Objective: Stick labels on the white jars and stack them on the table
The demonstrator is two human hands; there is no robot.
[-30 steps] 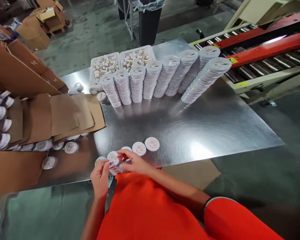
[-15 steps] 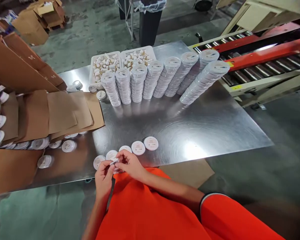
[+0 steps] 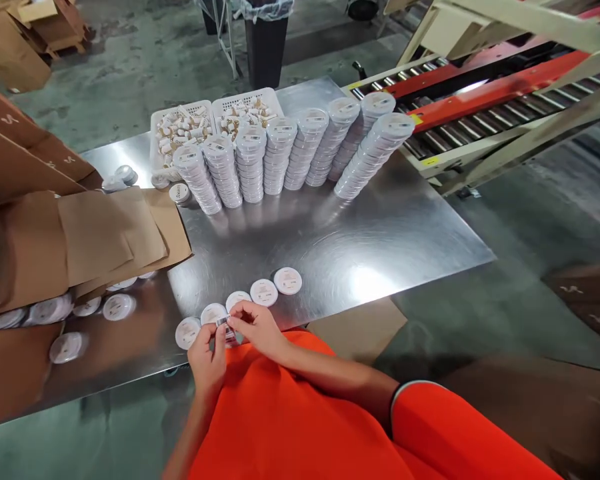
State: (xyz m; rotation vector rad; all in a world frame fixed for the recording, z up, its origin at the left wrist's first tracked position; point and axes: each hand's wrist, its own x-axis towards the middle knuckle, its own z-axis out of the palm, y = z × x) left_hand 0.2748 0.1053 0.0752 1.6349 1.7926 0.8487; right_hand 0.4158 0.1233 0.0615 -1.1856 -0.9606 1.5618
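Note:
Both hands are close together at the table's near edge, above a row of round white containers [image 3: 264, 293] lying label side up. Between the fingertips is a small white barcode label [image 3: 222, 321]. My left hand [image 3: 207, 353] pinches its left side, thumb against finger. My right hand [image 3: 258, 329] is pinched at its right side. Under the hands, a small reddish-and-white piece shows only in part, so I cannot tell what it is. The fingers partly cover the nearest containers.
Leaning stacks of clear-wrapped round containers [image 3: 253, 163] stand across the metal table [image 3: 380, 227]. Behind them are two white baskets [image 3: 155, 143] of small white-capped bottles. Cardboard sheets [image 3: 95, 233] and loose containers lie left. A roller conveyor [image 3: 460, 127] adjoins the far right.
The view has swung, so the table's contents sit further left. The label between my fingers has tilted and now shows its barcode face more plainly. Both hands keep their pinch.

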